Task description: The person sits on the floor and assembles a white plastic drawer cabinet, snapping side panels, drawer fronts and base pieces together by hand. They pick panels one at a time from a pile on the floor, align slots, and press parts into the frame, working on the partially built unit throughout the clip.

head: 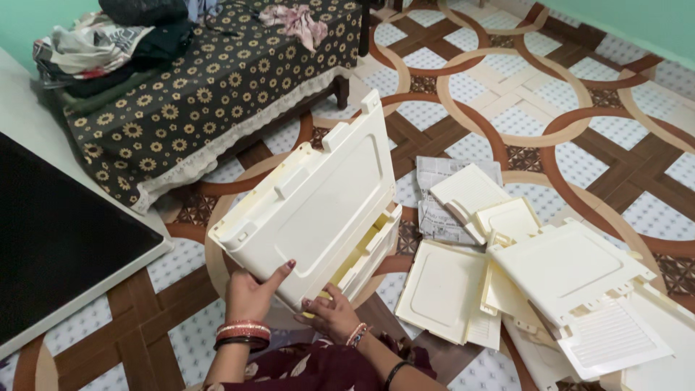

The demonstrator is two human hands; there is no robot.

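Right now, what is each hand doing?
Left hand: closed on the lower edge of the tilted cream plastic drawer unit.
Right hand: fingers curled against that unit's underside.

My cream plastic cabinet (318,195) matches the cream panels (557,282). The bedspread (210,87) is black with yellow flowers. Red bangles (243,331) circle my wrist.

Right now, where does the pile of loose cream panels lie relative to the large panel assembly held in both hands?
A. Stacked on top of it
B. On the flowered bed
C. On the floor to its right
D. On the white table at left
C: the loose panels lie spread on the patterned floor to the right of the assembly, which the left hand and right hand grip at its near edge.
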